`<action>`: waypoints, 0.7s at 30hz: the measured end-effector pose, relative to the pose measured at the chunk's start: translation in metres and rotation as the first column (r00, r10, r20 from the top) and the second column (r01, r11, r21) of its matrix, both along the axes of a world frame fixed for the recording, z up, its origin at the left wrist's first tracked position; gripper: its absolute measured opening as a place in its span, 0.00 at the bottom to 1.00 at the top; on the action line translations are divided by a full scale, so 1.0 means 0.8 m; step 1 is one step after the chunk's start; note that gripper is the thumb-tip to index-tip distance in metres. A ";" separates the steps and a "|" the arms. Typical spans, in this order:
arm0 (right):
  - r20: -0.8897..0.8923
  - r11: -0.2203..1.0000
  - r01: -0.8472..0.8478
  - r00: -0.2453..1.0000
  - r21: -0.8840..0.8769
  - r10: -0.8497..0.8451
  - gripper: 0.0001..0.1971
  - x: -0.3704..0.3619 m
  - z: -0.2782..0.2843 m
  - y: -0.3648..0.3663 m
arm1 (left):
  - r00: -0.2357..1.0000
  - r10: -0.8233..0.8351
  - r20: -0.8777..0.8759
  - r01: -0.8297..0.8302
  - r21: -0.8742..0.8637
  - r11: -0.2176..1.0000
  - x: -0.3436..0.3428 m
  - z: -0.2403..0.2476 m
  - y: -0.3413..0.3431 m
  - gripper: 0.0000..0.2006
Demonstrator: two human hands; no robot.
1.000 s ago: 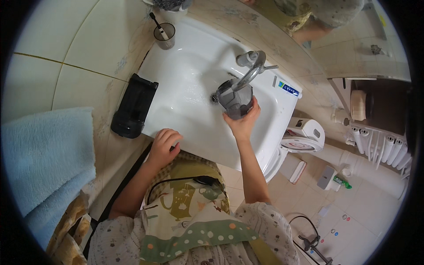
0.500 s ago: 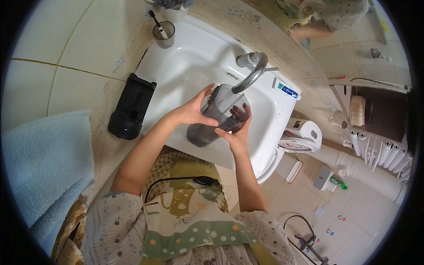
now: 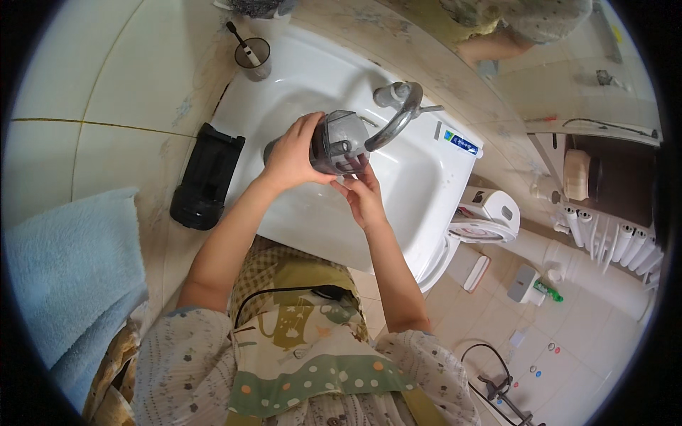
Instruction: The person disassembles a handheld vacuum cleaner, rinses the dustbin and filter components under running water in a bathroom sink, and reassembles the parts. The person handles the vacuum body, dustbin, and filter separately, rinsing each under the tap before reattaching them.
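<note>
Over the white sink (image 3: 419,206) I hold a see-through grey plastic tank (image 3: 342,138), tilted so that its end with inner parts points toward the chrome tap (image 3: 398,124). My left hand (image 3: 293,157) is wrapped round its body, thumb on the near side. The fingers of my right hand (image 3: 364,195) grip the lower edge of that end, their tips partly hidden behind the plastic. The tap's spout sits right beside the tank. I cannot tell whether water runs from it.
A black plastic housing (image 3: 206,177) lies on the left ledge. A cup (image 3: 253,65) with a toothbrush stands at the back left corner, a toothpaste tube (image 3: 460,142) on the right rim. A blue towel (image 3: 78,263) is at the left, a toilet (image 3: 483,220) at the right.
The tank has turned and shifted left; its end with inner parts now shows. My left hand has wrapped further round its body, and my right hand has moved left to its lower edge.
</note>
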State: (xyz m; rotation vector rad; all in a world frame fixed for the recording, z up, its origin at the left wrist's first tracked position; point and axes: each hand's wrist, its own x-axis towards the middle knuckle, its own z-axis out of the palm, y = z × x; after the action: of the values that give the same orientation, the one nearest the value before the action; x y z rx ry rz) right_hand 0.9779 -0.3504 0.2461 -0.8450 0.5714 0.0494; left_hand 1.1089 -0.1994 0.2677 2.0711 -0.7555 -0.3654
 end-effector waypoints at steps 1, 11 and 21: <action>-0.049 0.998 0.054 0.997 -0.022 -0.055 0.31 -0.001 0.007 -0.002 | 0.998 0.003 0.056 -0.002 -0.027 1.000 -0.006 -0.012 -0.004 0.53; -0.226 0.955 -0.001 0.972 -0.297 -0.069 0.29 -0.029 0.021 0.007 | 0.998 0.039 0.043 -0.037 -0.056 0.998 -0.054 -0.015 0.005 0.55; -0.178 0.953 0.016 0.981 -0.302 -0.073 0.28 -0.013 0.007 -0.009 | 0.995 0.093 0.039 -0.089 -0.094 0.992 -0.047 -0.023 -0.004 0.55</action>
State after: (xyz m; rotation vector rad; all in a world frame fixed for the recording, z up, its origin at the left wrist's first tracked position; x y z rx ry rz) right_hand 0.9675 -0.3579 0.2519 -1.1299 0.7884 0.0009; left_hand 1.0716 -0.2028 0.2492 2.0244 -0.6881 -0.2311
